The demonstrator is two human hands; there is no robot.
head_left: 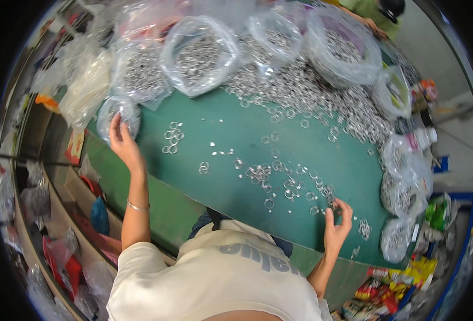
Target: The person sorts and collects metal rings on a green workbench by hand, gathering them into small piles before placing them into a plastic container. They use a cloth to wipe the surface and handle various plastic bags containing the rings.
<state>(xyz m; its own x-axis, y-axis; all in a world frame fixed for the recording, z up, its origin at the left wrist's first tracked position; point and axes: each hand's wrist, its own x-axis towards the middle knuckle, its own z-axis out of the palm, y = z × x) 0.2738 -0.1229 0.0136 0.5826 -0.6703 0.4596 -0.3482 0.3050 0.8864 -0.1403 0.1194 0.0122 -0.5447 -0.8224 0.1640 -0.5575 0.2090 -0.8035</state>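
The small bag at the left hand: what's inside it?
The small bag shows something silvery-grey inside, too blurred to name. The left hand covers part of it, so whatever lies behind the fingers or deeper down can't be seen.

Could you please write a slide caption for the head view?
Left hand at a small clear bag, right hand beside loose silvery rings on a green tabletop.

a green table (pixel 188 160) carries scattered metal rings (pixel 259 174) mid-face, a ring heap (pixel 314 88) at one o'clock, clear bags (pixel 191 88) at eleven and four.
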